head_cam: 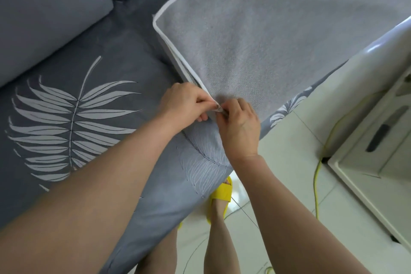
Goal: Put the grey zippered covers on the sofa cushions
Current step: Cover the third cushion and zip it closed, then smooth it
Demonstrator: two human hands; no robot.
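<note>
A large sofa cushion in a grey cover with white piping lies tilted on the sofa seat, its near corner pointing at me. My left hand pinches the cover's edge at that corner. My right hand pinches the small metal zipper pull right beside the left fingers. The zipper line itself is mostly hidden under the cushion's side and my hands.
The sofa seat wears a dark grey leaf-print cover. Two grey back cushions stand at the upper left. A white cabinet is close on the right, with a yellow cable on the tiled floor. My foot in a yellow slipper stands below.
</note>
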